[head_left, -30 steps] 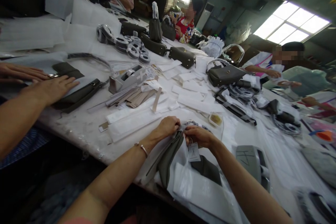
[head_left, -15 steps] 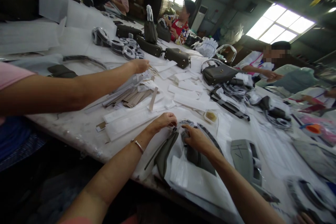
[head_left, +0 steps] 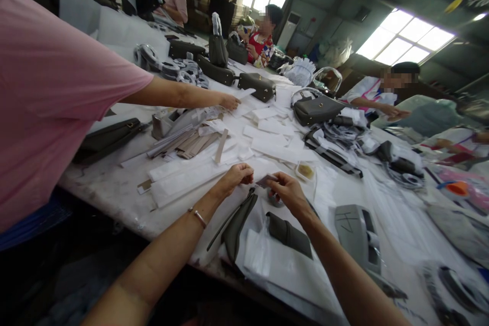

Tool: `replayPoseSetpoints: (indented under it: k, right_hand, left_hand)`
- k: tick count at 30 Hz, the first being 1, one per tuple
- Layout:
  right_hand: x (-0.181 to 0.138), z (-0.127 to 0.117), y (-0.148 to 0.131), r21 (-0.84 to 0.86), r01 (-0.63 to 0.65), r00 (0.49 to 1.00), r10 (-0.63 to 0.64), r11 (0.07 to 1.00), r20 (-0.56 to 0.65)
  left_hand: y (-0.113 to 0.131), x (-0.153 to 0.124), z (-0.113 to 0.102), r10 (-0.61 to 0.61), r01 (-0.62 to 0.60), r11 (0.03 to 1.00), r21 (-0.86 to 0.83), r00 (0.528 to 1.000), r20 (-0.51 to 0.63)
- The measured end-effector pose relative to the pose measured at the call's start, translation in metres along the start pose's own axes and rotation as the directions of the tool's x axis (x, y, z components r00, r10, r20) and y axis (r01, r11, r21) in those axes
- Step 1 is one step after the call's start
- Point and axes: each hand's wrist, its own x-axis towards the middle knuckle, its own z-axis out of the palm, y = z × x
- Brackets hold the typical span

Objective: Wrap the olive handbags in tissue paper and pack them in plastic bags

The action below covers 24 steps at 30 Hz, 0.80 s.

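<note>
Sleeve of loose pink cloth [head_left: 84, 66] is what I get on the far left, a co-worker's; that person's outstretched hand [head_left: 229, 102] is at the end of a narrow white paper strip [head_left: 246, 94]. Below that arm lies a dark olive handbag [head_left: 109, 140], then a pile of flat beige cardboard strips [head_left: 196, 143] and, nearer, a long folded white paper sheet [head_left: 183, 183].

Next comes my wearer's left hand [head_left: 240, 174], a silver bangle [head_left: 199, 218] at its wrist. Its fingers are curled in and bunched together; I cannot tell whether they grip anything. Just below it is a slim dark olive leather bag section [head_left: 240, 232], lying near the table's front edge. I read its long axis as slanting away and to the right, the narrow far end pointing up toward the hands.

My wearer's right hand [head_left: 284, 189] pinches a small flat dark card [head_left: 265, 181] between thumb and fingers, its long axis running sideways and its free end pointing left, toward the other hand. Below, a folded dark olive leather piece [head_left: 290, 234] rests on white wrapping. Farther right I see a grey plastic tape dispenser [head_left: 349, 229].
</note>
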Motion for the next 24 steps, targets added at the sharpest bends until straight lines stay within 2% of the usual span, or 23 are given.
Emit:
replayPoseSetpoints:
  k: [2,5,7,11,15,19,24]
  right_hand:
    - [0.004,0.011,0.002,0.205,-0.044,0.996,0.028,0.978,0.08]
    - [0.012,0.022,0.006,0.31,-0.104,0.988,0.063,0.945,0.14]
    - [0.018,0.025,0.007,0.282,-0.129,0.981,0.082,0.951,0.173]
    - [0.027,0.026,0.005,0.102,-0.15,0.967,0.125,0.983,0.222]
    - [0.034,0.03,0.003,-0.008,-0.14,0.975,0.139,0.99,0.173]
    - [0.039,0.032,0.007,0.075,-0.155,0.981,0.144,0.985,0.127]
    - [0.035,0.03,0.011,0.239,-0.182,0.981,0.16,0.954,0.111]
  left_hand:
    - [-0.002,0.002,-0.001,0.01,-0.009,1.0,0.016,0.999,-0.036]
    - [-0.005,0.006,-0.003,0.013,-0.009,0.999,0.043,0.996,-0.084]
    - [-0.007,0.008,-0.005,0.014,-0.007,0.998,0.059,0.994,-0.111]
    - [-0.008,0.01,-0.006,0.03,-0.014,0.993,0.116,0.99,-0.135]
    - [0.001,0.002,0.002,0.127,-0.098,0.968,0.232,0.985,-0.113]
    - [0.012,-0.01,0.009,0.208,-0.173,0.917,0.358,0.976,-0.061]
    - [0.009,-0.01,0.002,0.115,-0.077,0.904,0.42,0.991,-0.068]
